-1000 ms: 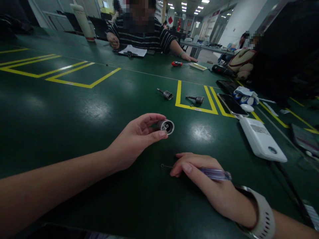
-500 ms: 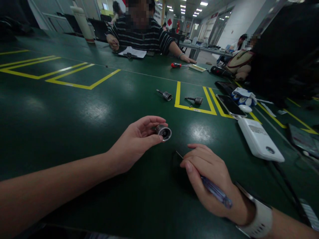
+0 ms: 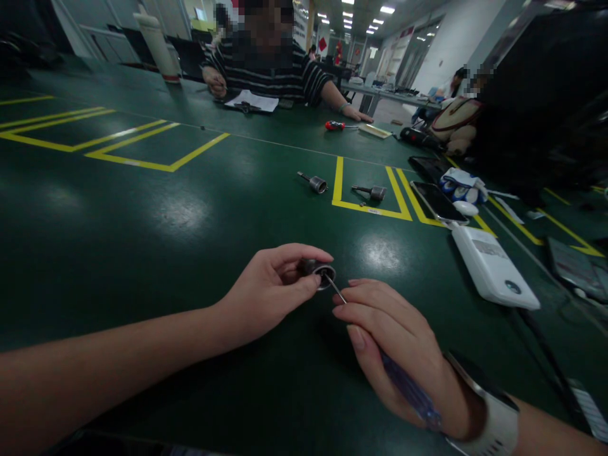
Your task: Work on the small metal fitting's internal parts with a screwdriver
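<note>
While your left hand (image 3: 266, 285) pinches the dark-grey cylindrical metal cup (image 3: 312, 266) over the green table (image 3: 166, 266) and your right hand (image 3: 399, 335) grips the translucent purple-handled screwdriver (image 3: 411, 389), shaft (image 3: 337, 290) at the cup's mouth, you're apparently seating the tip, with steady alignment called for next.

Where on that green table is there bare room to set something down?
Widest: the green table between the left arm and the yellow tape outlines. Smaller: between the left hand and the two loose metal pieces. Crowded: along the right, with phone, white device and cloth bundle; also around the clear-handled tool and held metal cup.
</note>
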`<state>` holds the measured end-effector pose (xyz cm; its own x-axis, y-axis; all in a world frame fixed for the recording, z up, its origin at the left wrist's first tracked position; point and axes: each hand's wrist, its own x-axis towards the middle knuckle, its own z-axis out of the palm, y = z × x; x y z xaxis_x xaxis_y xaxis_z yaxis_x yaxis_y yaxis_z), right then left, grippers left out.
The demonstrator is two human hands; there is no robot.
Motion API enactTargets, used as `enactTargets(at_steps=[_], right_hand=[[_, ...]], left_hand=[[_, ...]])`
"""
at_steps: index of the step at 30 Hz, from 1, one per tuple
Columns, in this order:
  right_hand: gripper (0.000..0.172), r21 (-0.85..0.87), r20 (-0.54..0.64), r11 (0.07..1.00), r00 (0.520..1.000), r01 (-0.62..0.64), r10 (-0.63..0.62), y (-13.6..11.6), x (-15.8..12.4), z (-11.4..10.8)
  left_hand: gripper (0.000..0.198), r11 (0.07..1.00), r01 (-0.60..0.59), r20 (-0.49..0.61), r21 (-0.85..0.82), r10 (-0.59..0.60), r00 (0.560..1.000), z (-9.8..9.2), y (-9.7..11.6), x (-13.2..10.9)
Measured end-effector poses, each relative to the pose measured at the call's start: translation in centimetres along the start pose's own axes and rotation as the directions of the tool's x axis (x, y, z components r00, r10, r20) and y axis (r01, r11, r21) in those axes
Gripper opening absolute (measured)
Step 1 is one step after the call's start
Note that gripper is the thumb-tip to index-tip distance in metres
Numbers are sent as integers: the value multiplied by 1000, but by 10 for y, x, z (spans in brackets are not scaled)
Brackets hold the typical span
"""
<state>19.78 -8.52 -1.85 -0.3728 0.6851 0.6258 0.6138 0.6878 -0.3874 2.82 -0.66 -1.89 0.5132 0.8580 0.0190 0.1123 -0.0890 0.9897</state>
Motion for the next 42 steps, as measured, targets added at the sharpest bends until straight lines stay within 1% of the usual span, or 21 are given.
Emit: enactTargets(at_steps=[7,20,24,28,31,32,34,36,38,39,40,42], right_hand=[[23,5,15,1000,1000,7,-7,0,-2,2],[21,1,19,1000,999,29,-29,-3,-2,3],[22,-11,9,1000,1000,19,-19,-3,-3,4],[25,20,27,1000,999,-23,23,-2,-2,5],[24,80,44,992,995,-97,93,1,-2,4],[23,98,42,987,992,-123,120,1,-2,4],[21,122,38,979,987,-162,158,2,-3,2],[21,135,45,974,983,-180,176,1,-5,0],[20,151,71,966,977,-211,202,0,-5,-1],[19,159,91,956,968,-245,233,0,-4,-1],[16,167,113,941,954,-294,278,-1,-3,-1],[10,189,164,887,904,-421,395,0,4,0]], left_hand=[[22,995,-93,-5,21,93,996,3,3,-2],[20,988,-129,-67,85,135,989,5,1,-2],[20,984,-150,-64,93,156,986,4,0,-1],[19,984,-154,-40,90,158,987,3,-3,1],[20,985,-138,1,100,139,990,1,-5,5],[22,986,-130,22,103,128,992,-1,-6,7],[35,985,-127,69,120,119,990,-6,-8,11],[47,970,-161,86,182,148,985,-14,-11,15],[44,919,-203,54,339,196,979,-24,-14,21],[41,874,-223,40,432,229,973,-30,-15,25],[40,818,-232,50,526,243,969,-36,-15,29],[42,686,-232,56,689,269,962,-47,-16,38]])
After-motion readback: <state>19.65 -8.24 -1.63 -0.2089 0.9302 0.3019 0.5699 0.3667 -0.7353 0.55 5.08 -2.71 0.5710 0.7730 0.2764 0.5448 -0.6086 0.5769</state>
